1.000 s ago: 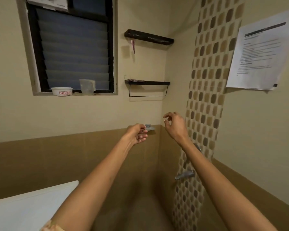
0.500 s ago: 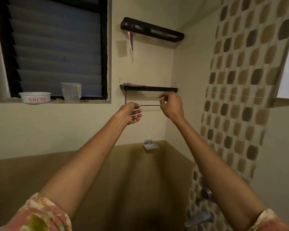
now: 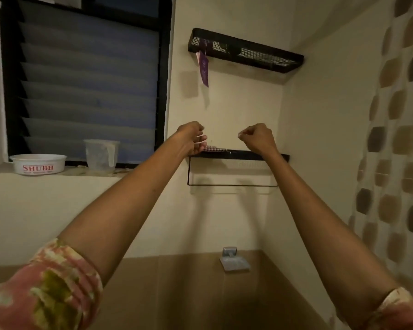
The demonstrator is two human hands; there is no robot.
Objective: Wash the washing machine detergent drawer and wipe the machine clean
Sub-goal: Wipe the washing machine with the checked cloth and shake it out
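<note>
My left hand (image 3: 190, 138) is raised to the lower black shelf (image 3: 248, 154), its fingers (image 3: 199, 141) curled shut around something thin and white that I cannot identify; just beside them a small checked item (image 3: 214, 148) lies on the shelf's left end. My right hand (image 3: 256, 136) is up at the same height, a little apart from the left, fingers curled into a loose fist with thumb and forefinger pressed together; whether they pinch anything I cannot tell. Its wrist crosses the shelf's front edge.

Under both hands a thin black rail (image 3: 231, 185) hangs from the shelf. Above my fingers sits a black mesh shelf (image 3: 246, 51) with a purple tag (image 3: 203, 69) dangling from its left end; its print is too small to read. Left of my left hand, on the window sill (image 3: 57, 173), stand a clear plastic cup (image 3: 101, 153) and a white tub (image 3: 38, 163) printed "SHUBH" in red, smaller lettering below it illegible. Far below my fingers a grey metal soap holder (image 3: 233, 260) is fixed to the wall. The detergent drawer and the washing machine are not in view.
</note>
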